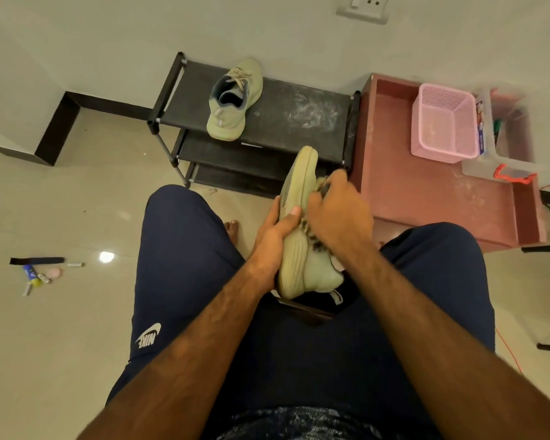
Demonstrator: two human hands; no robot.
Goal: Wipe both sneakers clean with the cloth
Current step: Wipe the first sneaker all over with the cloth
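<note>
Fingers (276,207) of the left hand (272,233) curl round the sole side of the held sneaker (294,262), thumb laid across its edge, gripping it between the 2 thighs in dark blue trousers (185,265). That shoe stands on its heel end, toe pointing up and away toward the shoe rack (299,115), pale sole turned to the left. The left forearm runs in from the lower left, the wrist bent a little inward. The right hand (338,214) comes over from the other side, knuckles up, its fingers bunched and curled onto the cloth (313,241), pressing it against the shoe's upper. Only dark, fuzzy scraps of the cloth show at the fingertips and under the palm, so it seems mottled, though its full shape cannot be told. The right forearm reaches in from the lower right, roughly mirroring the left. The second sneaker (232,103) sits well apart on the top shelf of the shoe rack, upright on its sole, laces up, toe toward the wall and heel at the shelf's front edge. Just beside the rack on the right, a reddish surface (426,198) carries a pink basket (442,122). A few small items (38,274) lie scattered on the floor (77,201) to the left.
</note>
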